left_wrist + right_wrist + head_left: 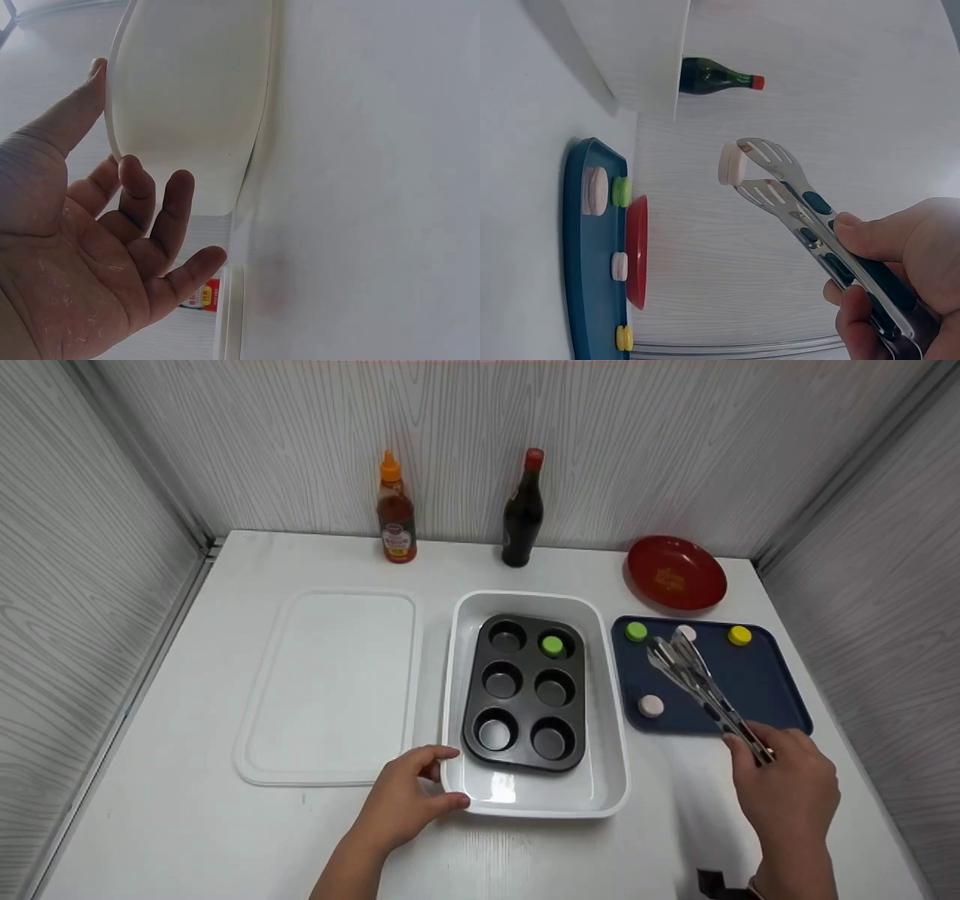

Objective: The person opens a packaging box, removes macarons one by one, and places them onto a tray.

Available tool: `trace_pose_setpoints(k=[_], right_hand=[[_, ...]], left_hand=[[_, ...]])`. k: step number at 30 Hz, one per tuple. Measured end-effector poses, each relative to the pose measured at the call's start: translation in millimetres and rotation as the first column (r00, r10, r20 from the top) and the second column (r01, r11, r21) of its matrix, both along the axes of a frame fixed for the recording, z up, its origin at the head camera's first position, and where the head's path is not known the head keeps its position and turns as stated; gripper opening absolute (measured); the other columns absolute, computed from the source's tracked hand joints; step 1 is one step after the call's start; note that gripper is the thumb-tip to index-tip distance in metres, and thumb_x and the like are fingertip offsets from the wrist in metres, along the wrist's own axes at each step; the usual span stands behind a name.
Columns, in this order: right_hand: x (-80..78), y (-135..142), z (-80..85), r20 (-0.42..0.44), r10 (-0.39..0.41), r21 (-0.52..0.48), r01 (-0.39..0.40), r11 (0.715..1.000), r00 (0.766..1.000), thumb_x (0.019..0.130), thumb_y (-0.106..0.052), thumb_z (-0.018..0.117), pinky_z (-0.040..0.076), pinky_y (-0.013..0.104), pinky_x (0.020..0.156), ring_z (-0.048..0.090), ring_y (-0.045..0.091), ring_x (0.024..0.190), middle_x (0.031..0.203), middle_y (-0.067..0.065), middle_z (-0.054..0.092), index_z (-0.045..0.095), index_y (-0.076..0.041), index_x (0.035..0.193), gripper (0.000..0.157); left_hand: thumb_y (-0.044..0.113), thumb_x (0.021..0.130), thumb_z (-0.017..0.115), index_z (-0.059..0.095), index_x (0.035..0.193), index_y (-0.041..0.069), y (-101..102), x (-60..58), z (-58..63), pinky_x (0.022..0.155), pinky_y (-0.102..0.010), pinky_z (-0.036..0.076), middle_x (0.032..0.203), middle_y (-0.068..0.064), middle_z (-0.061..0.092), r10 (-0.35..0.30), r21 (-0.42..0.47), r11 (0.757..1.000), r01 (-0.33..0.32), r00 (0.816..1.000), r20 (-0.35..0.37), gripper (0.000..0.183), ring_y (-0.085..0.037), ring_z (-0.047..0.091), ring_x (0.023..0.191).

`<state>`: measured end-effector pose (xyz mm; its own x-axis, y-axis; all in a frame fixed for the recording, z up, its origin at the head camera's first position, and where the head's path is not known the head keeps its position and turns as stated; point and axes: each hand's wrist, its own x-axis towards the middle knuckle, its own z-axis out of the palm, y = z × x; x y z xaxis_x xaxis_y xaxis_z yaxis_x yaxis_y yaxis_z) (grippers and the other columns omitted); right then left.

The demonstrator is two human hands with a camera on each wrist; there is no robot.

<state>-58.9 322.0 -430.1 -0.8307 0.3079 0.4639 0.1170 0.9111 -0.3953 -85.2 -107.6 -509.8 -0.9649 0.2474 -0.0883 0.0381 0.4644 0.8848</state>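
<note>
My right hand (787, 776) grips metal tongs (810, 232). In the right wrist view their slotted tips pinch a pale macaron (732, 165) in the air. The head view has the tongs above a blue tray (757, 682). On it lie a green macaron (636, 631), a yellow macaron (740, 635) and pale macarons, one near the front edge. My left hand (405, 795) holds the near left corner of a white basin (615, 735) between thumb and fingers. Inside stands a dark muffin pan (529, 720), with a green macaron (552, 646) in its far right cup.
A flat white lid-like board (337, 682) lies left of the basin. At the back stand an orange-capped sauce bottle (397, 521) and a dark bottle (523, 514) with a red top. A red plate (675, 574) sits behind the blue tray. Walls enclose the table's back and sides.
</note>
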Motion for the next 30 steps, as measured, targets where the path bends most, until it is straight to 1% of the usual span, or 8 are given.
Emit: trace_pose_setpoints(k=[6, 10, 14, 18, 21, 24, 28, 30], right_hand=[[7.3, 11.8, -3.9, 0.042, -0.05, -0.001, 0.05, 0.999, 0.998, 0.09, -0.011, 0.085, 0.049, 0.064, 0.061, 0.068, 0.048, 0.079, 0.096, 0.027, 0.07, 0.078, 0.006, 0.108, 0.026], [11.1, 20.8, -5.2, 0.076, -0.087, 0.006, 0.087, 0.996, 0.993, 0.091, -0.013, 0.084, 0.05, 0.065, 0.062, 0.067, 0.049, 0.081, 0.099, 0.029, 0.07, 0.077, 0.007, 0.11, 0.028], [15.4, 30.1, -7.2, 0.113, -0.125, 0.004, 0.125, 0.992, 0.986, 0.093, -0.015, 0.082, 0.049, 0.064, 0.061, 0.066, 0.05, 0.08, 0.098, 0.029, 0.068, 0.077, 0.006, 0.112, 0.028], [20.0, 39.8, -10.8, 0.174, -0.166, -0.012, 0.17, 0.985, 0.971, 0.096, -0.018, 0.079, 0.049, 0.067, 0.064, 0.065, 0.053, 0.086, 0.102, 0.03, 0.068, 0.075, 0.006, 0.115, 0.031], [22.7, 46.9, -14.2, 0.233, -0.193, -0.023, 0.203, 0.979, 0.953, 0.099, -0.021, 0.076, 0.049, 0.07, 0.068, 0.063, 0.056, 0.092, 0.107, 0.031, 0.068, 0.074, 0.006, 0.118, 0.034], [23.8, 52.2, -17.8, 0.281, -0.213, -0.022, 0.228, 0.973, 0.936, 0.1, -0.024, 0.074, 0.049, 0.07, 0.07, 0.063, 0.057, 0.094, 0.109, 0.032, 0.067, 0.073, 0.007, 0.119, 0.036], [23.5, 57.4, -22.2, 0.318, -0.218, -0.019, 0.236, 0.971, 0.923, 0.101, -0.025, 0.073, 0.051, 0.07, 0.07, 0.063, 0.056, 0.094, 0.11, 0.032, 0.067, 0.072, 0.007, 0.121, 0.038], [23.5, 60.2, -24.3, 0.327, -0.213, -0.026, 0.234, 0.972, 0.921, 0.101, -0.024, 0.073, 0.051, 0.069, 0.068, 0.063, 0.057, 0.092, 0.11, 0.033, 0.067, 0.072, 0.007, 0.121, 0.037]], left_hand=[[0.026, 0.076, 0.096, 0.073, 0.129, 0.015, 1.1, 0.5, -0.1, 0.088, -0.041, 0.051, 0.091, 0.005, 0.057, 0.003, 0.0, 1.0, -0.003, 1.0, -0.003, 0.059, -0.018, 0.062, 0.098], [0.026, 0.076, 0.097, 0.073, 0.129, 0.015, 1.3, 0.9, 0.9, 0.087, -0.039, 0.051, 0.091, 0.004, 0.058, 0.005, -0.003, 1.0, -0.005, 1.0, -0.002, 0.059, -0.017, 0.062, 0.098], [0.026, 0.076, 0.097, 0.073, 0.13, 0.015, 1.7, 1.2, 2.0, 0.087, -0.039, 0.051, 0.092, 0.003, 0.059, 0.005, -0.004, 1.0, -0.005, 1.0, -0.002, 0.06, -0.017, 0.062, 0.098], [0.026, 0.076, 0.097, 0.072, 0.13, 0.015, 2.6, 1.5, 3.0, 0.087, -0.041, 0.051, 0.091, 0.003, 0.058, -0.001, -0.011, 1.0, 0.001, 1.0, 0.0, 0.06, -0.018, 0.062, 0.098], [0.027, 0.077, 0.096, 0.072, 0.131, 0.014, 2.8, 1.3, 3.4, 0.087, -0.042, 0.051, 0.091, 0.004, 0.057, -0.003, -0.022, 1.0, 0.003, 1.0, 0.004, 0.06, -0.018, 0.062, 0.098], [0.026, 0.077, 0.096, 0.072, 0.131, 0.014, 2.6, 0.8, 3.5, 0.088, -0.042, 0.051, 0.091, 0.005, 0.058, 0.0, -0.034, 0.999, 0.0, 1.0, 0.008, 0.06, -0.017, 0.061, 0.098], [0.025, 0.078, 0.096, 0.071, 0.132, 0.014, 2.7, 0.9, 3.8, 0.088, -0.042, 0.051, 0.091, 0.005, 0.058, 0.002, -0.041, 0.999, -0.002, 1.0, 0.011, 0.061, -0.017, 0.061, 0.099], [0.025, 0.077, 0.096, 0.072, 0.132, 0.014, 3.2, 1.3, 3.9, 0.088, -0.043, 0.051, 0.091, 0.004, 0.059, 0.001, -0.04, 0.999, -0.001, 1.0, 0.009, 0.061, -0.017, 0.062, 0.098]])
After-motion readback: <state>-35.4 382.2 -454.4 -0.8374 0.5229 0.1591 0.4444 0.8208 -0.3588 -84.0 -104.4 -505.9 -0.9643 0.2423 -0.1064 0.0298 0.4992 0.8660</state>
